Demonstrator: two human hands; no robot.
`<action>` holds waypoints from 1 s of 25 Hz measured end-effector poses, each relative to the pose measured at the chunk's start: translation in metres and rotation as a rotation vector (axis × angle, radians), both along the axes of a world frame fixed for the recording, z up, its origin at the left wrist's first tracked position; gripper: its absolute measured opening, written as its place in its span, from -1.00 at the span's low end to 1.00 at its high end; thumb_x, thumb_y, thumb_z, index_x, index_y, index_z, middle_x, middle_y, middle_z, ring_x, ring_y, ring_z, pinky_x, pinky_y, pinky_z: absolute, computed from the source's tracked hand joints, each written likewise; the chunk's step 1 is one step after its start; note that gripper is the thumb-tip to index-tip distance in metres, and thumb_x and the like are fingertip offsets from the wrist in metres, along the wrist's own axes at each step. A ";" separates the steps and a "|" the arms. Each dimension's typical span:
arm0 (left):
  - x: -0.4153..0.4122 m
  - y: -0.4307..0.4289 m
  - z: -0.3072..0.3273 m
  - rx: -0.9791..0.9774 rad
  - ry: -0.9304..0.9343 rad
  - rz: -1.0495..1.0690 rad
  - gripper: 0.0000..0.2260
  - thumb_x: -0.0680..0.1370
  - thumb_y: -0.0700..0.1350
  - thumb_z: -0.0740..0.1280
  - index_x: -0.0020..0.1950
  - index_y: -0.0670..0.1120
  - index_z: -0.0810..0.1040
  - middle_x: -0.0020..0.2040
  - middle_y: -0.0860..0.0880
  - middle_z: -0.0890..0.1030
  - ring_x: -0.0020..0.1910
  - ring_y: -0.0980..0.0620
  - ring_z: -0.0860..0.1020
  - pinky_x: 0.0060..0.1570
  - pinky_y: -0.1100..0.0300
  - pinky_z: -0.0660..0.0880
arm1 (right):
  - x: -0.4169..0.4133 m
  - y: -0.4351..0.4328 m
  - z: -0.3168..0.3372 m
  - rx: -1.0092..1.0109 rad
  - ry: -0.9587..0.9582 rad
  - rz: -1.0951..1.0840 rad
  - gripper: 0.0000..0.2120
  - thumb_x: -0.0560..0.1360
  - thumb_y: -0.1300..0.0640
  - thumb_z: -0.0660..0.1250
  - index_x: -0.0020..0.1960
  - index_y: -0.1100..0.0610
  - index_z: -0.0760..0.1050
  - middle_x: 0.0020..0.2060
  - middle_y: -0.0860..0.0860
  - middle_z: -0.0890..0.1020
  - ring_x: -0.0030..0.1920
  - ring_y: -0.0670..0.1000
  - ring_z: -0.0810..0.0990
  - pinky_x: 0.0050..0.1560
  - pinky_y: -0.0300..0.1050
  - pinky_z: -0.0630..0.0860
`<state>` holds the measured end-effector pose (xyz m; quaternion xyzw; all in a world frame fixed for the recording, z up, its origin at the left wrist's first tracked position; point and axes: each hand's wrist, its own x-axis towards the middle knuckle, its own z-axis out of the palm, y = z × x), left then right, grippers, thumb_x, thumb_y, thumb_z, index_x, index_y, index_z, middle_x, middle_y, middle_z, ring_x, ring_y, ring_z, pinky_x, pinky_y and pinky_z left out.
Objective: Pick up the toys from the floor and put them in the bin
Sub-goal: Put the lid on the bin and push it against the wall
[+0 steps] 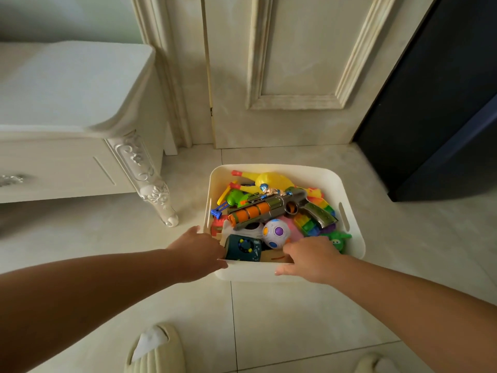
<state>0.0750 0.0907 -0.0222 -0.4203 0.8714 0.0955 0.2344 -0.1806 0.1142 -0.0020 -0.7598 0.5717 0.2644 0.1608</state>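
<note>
A white plastic bin (271, 168) stands on the tiled floor, filled with several toys. On top lies a toy gun (269, 208) with an orange barrel. Near the front are a white ball with coloured dots (275, 232) and a dark teal toy (243, 247). At the right are a rainbow pop toy (309, 223) and a green figure (338, 239). My left hand (199, 247) hooks over the near-left rim, fingers inside against the teal toy and thumb outside. My right hand (309, 258) clasps the near rim the same way.
A white carved cabinet (80, 146) stands to the left, with its leg (158, 195) close to the bin. A cream door (290, 76) is behind the bin and a dark panel (435, 117) at the right. Two slippers (156, 348) show below.
</note>
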 end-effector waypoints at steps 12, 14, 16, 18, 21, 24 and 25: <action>0.071 -0.038 0.104 -0.778 0.445 0.298 -0.48 0.50 0.06 0.34 0.43 -0.02 0.36 0.37 -0.11 0.42 0.40 -0.14 0.33 0.39 -0.03 0.26 | 0.067 -0.053 0.052 -0.180 -0.597 -0.277 -0.72 0.56 -0.22 0.14 0.05 -0.07 0.49 -0.21 -0.01 0.65 -0.36 -0.06 0.50 -0.30 -0.14 0.37; 0.101 -0.057 0.121 -0.833 0.435 0.508 -0.40 0.51 0.02 0.34 0.51 -0.03 0.23 0.51 -0.14 0.23 0.52 -0.15 0.13 0.48 -0.05 0.11 | 0.076 -0.060 0.057 -0.234 -0.620 -0.278 -0.75 0.56 -0.20 0.14 0.09 -0.10 0.48 -0.24 -0.01 0.64 -0.31 -0.01 0.54 -0.25 -0.08 0.42; 0.125 -0.074 0.125 -0.809 0.387 0.671 -0.32 0.54 0.07 0.30 0.57 -0.03 0.07 0.59 -0.12 0.00 0.56 -0.11 -0.07 0.52 -0.05 -0.05 | 0.082 -0.064 0.058 -0.256 -0.631 -0.294 -0.77 0.57 -0.17 0.15 0.09 -0.10 0.48 -0.25 -0.02 0.63 -0.26 0.02 0.58 -0.20 -0.02 0.50; 0.135 -0.084 0.121 -0.750 0.337 0.728 -0.29 0.56 0.13 0.25 0.58 -0.04 -0.03 0.59 -0.11 -0.11 0.56 -0.10 -0.16 0.52 -0.07 -0.11 | 0.084 -0.065 0.055 -0.262 -0.625 -0.292 -0.79 0.57 -0.16 0.16 0.09 -0.11 0.48 -0.26 -0.02 0.63 -0.22 0.03 0.61 -0.17 -0.01 0.53; 0.135 -0.091 0.117 -0.709 0.303 0.744 -0.31 0.56 0.11 0.26 0.57 -0.07 0.02 0.59 -0.12 0.00 0.57 -0.11 -0.06 0.51 -0.13 -0.10 | 0.081 -0.067 0.049 -0.260 -0.616 -0.293 -0.78 0.58 -0.15 0.16 0.11 -0.10 0.48 -0.23 -0.03 0.64 -0.20 0.01 0.62 -0.10 0.00 0.57; 0.139 -0.093 0.121 -0.861 0.284 0.710 -0.52 0.54 -0.08 0.34 0.44 -0.02 0.34 0.42 -0.05 0.41 0.43 -0.11 0.31 0.46 -0.20 0.03 | 0.079 -0.072 0.045 -0.275 -0.597 -0.325 -0.79 0.59 -0.13 0.15 0.11 -0.09 0.48 -0.21 -0.03 0.64 -0.20 0.00 0.61 -0.12 -0.01 0.54; 0.142 -0.093 0.122 -0.934 0.276 0.674 -0.59 0.52 -0.15 0.35 0.36 0.00 0.45 0.31 -0.03 0.52 0.33 -0.12 0.43 0.42 -0.19 0.12 | 0.078 -0.073 0.046 -0.283 -0.592 -0.331 -0.79 0.59 -0.11 0.15 0.10 -0.08 0.49 -0.21 -0.01 0.65 -0.20 0.02 0.61 -0.13 -0.01 0.54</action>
